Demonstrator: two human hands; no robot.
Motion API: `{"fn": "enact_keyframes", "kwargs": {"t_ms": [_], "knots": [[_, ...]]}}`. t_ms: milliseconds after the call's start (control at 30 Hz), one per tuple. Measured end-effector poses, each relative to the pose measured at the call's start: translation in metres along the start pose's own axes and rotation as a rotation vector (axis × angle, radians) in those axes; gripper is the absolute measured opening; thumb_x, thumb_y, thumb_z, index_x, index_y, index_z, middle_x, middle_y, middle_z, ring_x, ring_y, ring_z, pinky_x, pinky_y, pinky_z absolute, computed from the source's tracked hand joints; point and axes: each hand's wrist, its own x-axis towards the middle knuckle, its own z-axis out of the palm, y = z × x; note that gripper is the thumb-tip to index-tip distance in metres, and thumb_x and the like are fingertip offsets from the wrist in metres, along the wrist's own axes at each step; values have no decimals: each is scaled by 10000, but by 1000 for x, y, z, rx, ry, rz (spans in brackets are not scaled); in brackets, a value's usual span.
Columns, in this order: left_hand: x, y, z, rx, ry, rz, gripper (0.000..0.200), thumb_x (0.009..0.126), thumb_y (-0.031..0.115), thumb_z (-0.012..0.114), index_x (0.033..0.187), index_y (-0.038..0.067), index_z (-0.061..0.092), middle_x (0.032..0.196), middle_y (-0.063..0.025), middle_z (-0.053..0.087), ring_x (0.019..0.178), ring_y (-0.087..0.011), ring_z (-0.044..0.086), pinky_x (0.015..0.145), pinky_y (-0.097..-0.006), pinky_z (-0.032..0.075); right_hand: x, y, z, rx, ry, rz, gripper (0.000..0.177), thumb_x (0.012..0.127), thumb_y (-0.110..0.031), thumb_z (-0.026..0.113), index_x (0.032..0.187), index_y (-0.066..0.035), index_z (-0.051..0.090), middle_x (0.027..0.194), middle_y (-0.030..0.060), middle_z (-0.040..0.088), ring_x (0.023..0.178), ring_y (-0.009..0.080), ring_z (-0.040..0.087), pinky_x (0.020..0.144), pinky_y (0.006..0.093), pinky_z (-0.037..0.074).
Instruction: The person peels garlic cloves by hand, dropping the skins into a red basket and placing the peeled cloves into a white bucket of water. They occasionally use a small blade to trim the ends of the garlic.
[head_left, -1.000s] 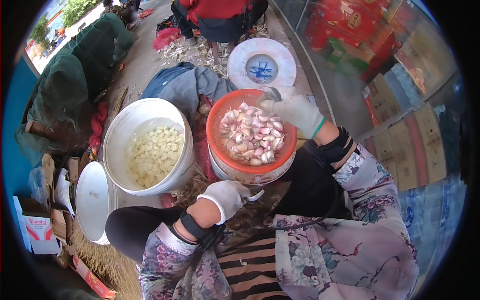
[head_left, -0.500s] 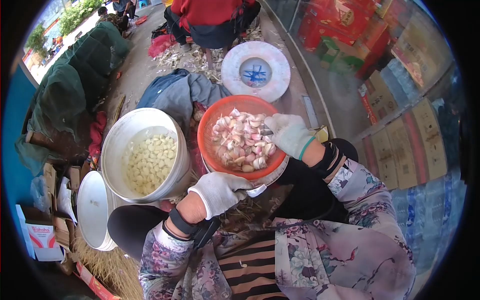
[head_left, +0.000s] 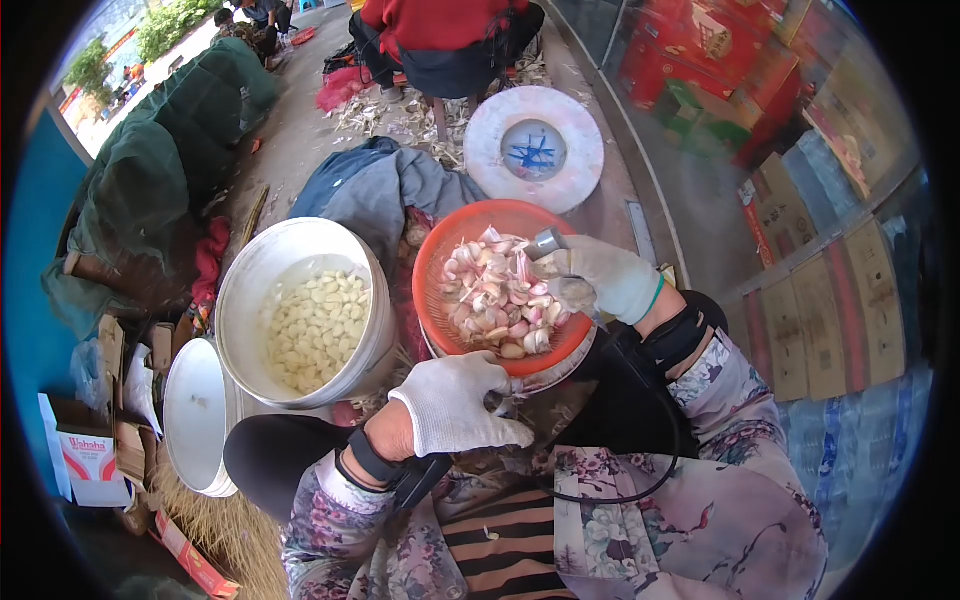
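Note:
Unpeeled, pinkish garlic cloves (head_left: 503, 290) fill an orange colander (head_left: 430, 262), which rests on a pale tub (head_left: 560, 372) in front of me. My right hand (head_left: 605, 272), in a whitish glove with a green cuff edge, is over the colander's right side. Its fingers are curled on a small grey metal tool (head_left: 545, 243) at the cloves; the tool's shape is partly hidden. Just below the colander's near rim is my left hand (head_left: 455, 400), also gloved, with thumb and fingers apart and nothing clearly visible in them.
Peeled cloves lie in water in a white bucket (head_left: 232, 312) on the left, beside another white pail (head_left: 195, 420). Beyond the colander are a round white lid-like ring (head_left: 490, 150) and grey-blue cloth (head_left: 370, 190). A person in red (head_left: 440, 25) sits ahead. Cartons (head_left: 820, 310) stand behind glass.
My left hand has moved slightly right and down from the colander's rim, and its fingers have spread. My right hand has turned, showing more of the grey tool. The whole view has shifted slightly.

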Motion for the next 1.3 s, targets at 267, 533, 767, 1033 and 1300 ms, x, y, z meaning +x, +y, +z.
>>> {"fn": "enact_keyframes", "kwargs": {"t_ms": [267, 533, 767, 1033, 1300], "knots": [[4, -14, 12, -379, 571, -335, 204, 808, 135, 755, 981, 36, 709, 828, -116, 676, 716, -171, 656, 682, -279, 520, 16, 18, 18, -43, -102, 18, 234, 907, -206, 626, 1088, -59, 615, 744, -31, 591, 557, 33, 497, 461, 195, 371], [11, -18, 19, -386, 738, -303, 141, 863, 58, 676, 978, -24, 683, 746, -29, 660, 630, -60, 582, 574, -225, 482, 23, 20, 40, -258, -114, 31, 226, 923, -220, 591, 1056, -38, 617, 833, -6, 607, 715, 64, 540, 590, 226, 444], [10, -26, 20, -453, 712, -316, 93, 884, 48, 645, 919, -33, 675, 681, -26, 635, 543, -51, 537, 498, -219, 443, 18, 24, 52, -149, -70, -40, 205, 925, -190, 617, 1062, -38, 610, 875, 15, 615, 675, 61, 548, 530, 205, 427], [15, -16, 13, -176, 818, -292, 87, 871, 42, 615, 824, -23, 648, 676, -37, 642, 568, -76, 570, 541, -232, 471, 10, 15, 65, -52, -37, 42, 370, 924, -137, 609, 1265, -60, 486, 933, 31, 603, 773, 103, 594, 652, 226, 508], [11, -17, -8, -1097, 610, -381, 94, 880, 57, 563, 947, -9, 566, 676, -51, 583, 425, -73, 415, 385, -212, 299, 22, 23, 57, 43, -138, -231, 290, 935, -131, 614, 1200, -25, 566, 998, 57, 648, 918, 134, 638, 805, 285, 520]]}}
